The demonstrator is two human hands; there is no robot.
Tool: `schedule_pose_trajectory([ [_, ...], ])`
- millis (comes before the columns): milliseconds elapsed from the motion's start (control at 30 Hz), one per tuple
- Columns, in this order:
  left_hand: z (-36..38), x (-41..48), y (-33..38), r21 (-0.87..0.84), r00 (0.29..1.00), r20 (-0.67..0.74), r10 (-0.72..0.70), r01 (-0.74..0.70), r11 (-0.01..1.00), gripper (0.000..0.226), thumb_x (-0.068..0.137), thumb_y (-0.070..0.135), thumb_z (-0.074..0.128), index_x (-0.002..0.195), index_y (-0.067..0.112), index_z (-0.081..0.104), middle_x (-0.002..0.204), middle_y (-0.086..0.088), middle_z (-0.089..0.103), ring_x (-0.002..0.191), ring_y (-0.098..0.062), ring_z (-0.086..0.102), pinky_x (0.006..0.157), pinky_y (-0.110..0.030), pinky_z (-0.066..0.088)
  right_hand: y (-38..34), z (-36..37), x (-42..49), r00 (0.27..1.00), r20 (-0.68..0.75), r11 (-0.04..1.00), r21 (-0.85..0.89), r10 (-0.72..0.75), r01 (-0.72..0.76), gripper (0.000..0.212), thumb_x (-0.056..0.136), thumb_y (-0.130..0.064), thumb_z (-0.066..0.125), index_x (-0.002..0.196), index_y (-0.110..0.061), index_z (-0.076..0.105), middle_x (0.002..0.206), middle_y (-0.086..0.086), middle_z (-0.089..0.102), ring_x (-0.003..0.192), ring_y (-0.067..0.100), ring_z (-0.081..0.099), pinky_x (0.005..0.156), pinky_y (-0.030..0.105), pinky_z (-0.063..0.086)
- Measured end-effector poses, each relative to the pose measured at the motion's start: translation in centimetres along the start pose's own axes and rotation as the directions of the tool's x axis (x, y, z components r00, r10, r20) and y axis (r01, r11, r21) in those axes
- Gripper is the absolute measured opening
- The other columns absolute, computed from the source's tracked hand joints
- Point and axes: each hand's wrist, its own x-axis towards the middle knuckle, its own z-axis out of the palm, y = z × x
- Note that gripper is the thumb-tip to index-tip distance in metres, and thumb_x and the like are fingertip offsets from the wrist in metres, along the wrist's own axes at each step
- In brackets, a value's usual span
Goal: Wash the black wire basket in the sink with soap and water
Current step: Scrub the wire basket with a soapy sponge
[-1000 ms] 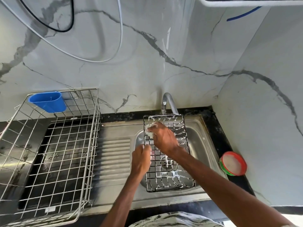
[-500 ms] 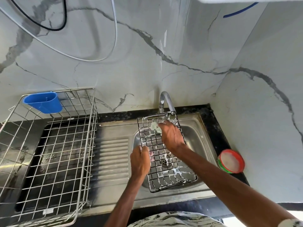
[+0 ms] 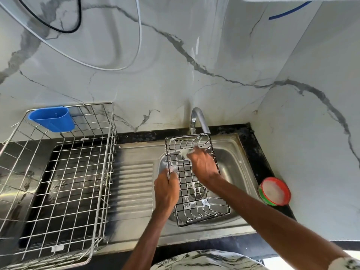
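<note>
Left hand (image 3: 166,190) gripping the black wire basket (image 3: 202,207), right hand (image 3: 204,166) clutching a sudsy pad (image 3: 184,152) is shifting rightward, still soaping.

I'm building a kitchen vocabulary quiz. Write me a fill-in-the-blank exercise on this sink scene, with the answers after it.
1. The left hand grips the black wire basket by its ____ long side.
2. The right hand holds a soapy pad against the basket, which lies over the ____.
3. The cup hung on the silver rack is ____ in colour.

Answers: left; sink; blue.
</note>
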Motion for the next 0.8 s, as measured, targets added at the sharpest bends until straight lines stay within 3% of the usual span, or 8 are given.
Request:
schedule_pose_trajectory([
  [67, 0.3, 0.5, -0.9, -0.003, 1.000, -0.004, -0.017, 0.017, 1.000, 0.045, 0.090, 0.043, 0.036, 0.087, 0.007, 0.063, 0.063, -0.007, 0.062, 0.057, -0.028, 0.064, 0.052, -0.054, 0.055, -1.1, 0.7, -1.6, 0.993, 0.052, 0.990, 0.090, -0.110, 0.105, 0.027, 0.100, -0.001, 0.051, 0.118, -0.011, 0.069, 0.117, 0.010, 0.062, 0.081, 0.017, 0.066, 0.059, 0.016, 0.054],
  [167, 0.3, 1.0, -2.4, -0.033, 0.995, 0.004, -0.099, 0.099, 0.995, 0.040, 0.089, 0.048, 0.038, 0.085, 0.020, 0.066, 0.076, -0.009, 0.070, 0.069, -0.031, 0.071, 0.060, -0.059, 0.058, -2.3, 0.9, -3.4, 0.936, 0.131, 0.939, 0.161, -0.326, 0.304, 0.020, 0.097, 0.002, 0.059, 0.109, -0.007, 0.072, 0.100, 0.011, 0.065, 0.081, 0.024, 0.068, 0.061, 0.027, 0.059],
  [267, 0.1, 0.5, -1.6, -0.094, 0.993, 0.032, -0.114, 0.117, 0.989, 0.028, 0.099, 0.038, 0.043, 0.088, 0.022, 0.063, 0.076, -0.016, 0.068, 0.072, -0.036, 0.072, 0.059, -0.054, 0.062, -1.0, 0.2, -1.2, 0.983, 0.055, 0.979, 0.116, -0.173, 0.166, 0.035, 0.093, 0.009, 0.058, 0.117, -0.011, 0.072, 0.111, 0.014, 0.068, 0.077, 0.022, 0.071, 0.055, 0.019, 0.052],
  [367, 0.1, 0.3, -0.7, -0.098, 0.999, 0.013, -0.036, 0.037, 0.995, 0.034, 0.095, 0.043, 0.039, 0.076, 0.018, 0.054, 0.062, -0.002, 0.054, 0.057, -0.029, 0.059, 0.048, -0.051, 0.050, -0.3, -0.7, 0.5, 0.999, -0.038, 0.992, 0.126, 0.014, -0.010, 0.042, 0.091, 0.012, 0.056, 0.120, -0.013, 0.071, 0.119, 0.015, 0.066, 0.086, 0.023, 0.071, 0.060, 0.019, 0.056],
  [500, 0.0, 1.4, -1.3, -0.027, 1.000, 0.000, 0.005, -0.005, 1.000, 0.046, 0.091, 0.050, 0.037, 0.074, 0.013, 0.060, 0.064, -0.002, 0.061, 0.061, -0.028, 0.058, 0.055, -0.041, 0.046, -2.9, 0.7, -2.8, 0.966, 0.044, 0.948, 0.206, -0.256, 0.242, 0.013, 0.096, 0.000, 0.060, 0.103, -0.005, 0.070, 0.092, 0.013, 0.063, 0.068, 0.025, 0.067, 0.049, 0.024, 0.051],
  [567, -0.4, 1.8, -1.5, 0.001, 0.999, -0.021, 0.032, -0.032, 0.999, 0.058, 0.093, 0.058, 0.036, 0.071, 0.012, 0.062, 0.065, -0.007, 0.066, 0.064, -0.031, 0.063, 0.057, -0.037, 0.047, -2.8, 1.3, -4.7, 0.933, 0.086, 0.923, 0.202, -0.351, 0.328, 0.008, 0.095, -0.004, 0.065, 0.100, -0.004, 0.072, 0.091, 0.010, 0.065, 0.077, 0.027, 0.068, 0.056, 0.032, 0.058],
  [667, -0.5, 1.9, -2.5, 0.009, 0.999, -0.018, 0.028, -0.028, 1.000, 0.075, 0.092, 0.079, 0.033, 0.071, 0.012, 0.058, 0.068, -0.017, 0.068, 0.064, -0.036, 0.068, 0.057, -0.049, 0.055, -1.1, 0.4, -4.8, 0.907, 0.239, 0.936, 0.156, -0.346, 0.316, 0.024, 0.093, 0.003, 0.060, 0.108, -0.008, 0.075, 0.110, 0.011, 0.068, 0.101, 0.031, 0.069, 0.074, 0.033, 0.056],
  [800, -0.3, 1.2, -2.1, -0.049, 0.996, 0.035, -0.082, 0.083, 0.995, 0.047, 0.097, 0.072, 0.041, 0.087, 0.029, 0.060, 0.075, -0.016, 0.074, 0.066, -0.031, 0.075, 0.057, -0.051, 0.061, 0.3, -1.6, -2.9, 0.920, 0.289, 0.964, 0.069, -0.264, 0.255, 0.030, 0.091, 0.006, 0.060, 0.115, -0.009, 0.070, 0.123, 0.011, 0.066, 0.114, 0.027, 0.063, 0.095, 0.037, 0.054],
])
